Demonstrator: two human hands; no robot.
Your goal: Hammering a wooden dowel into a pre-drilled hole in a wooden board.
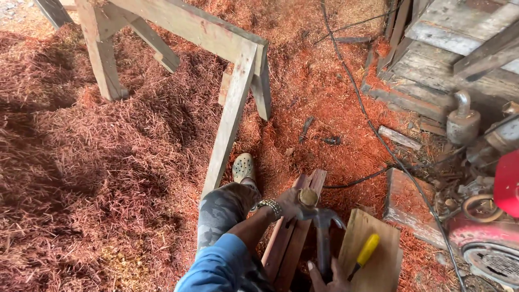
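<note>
Ground throughout is loose reddish wood shavings, shadowed at the left. The right hand grips the handle of a claw hammer with fingers closed, while the left hand pinches a small round piece against the reddish boards just under its fingertips; a pale board with a yellow-handled tool lies immediately right. Beyond the fingers stands a wooden sawhorse, a black cable runs past it, and weathered planks and rusty metal clutter crowd the far right.
</note>
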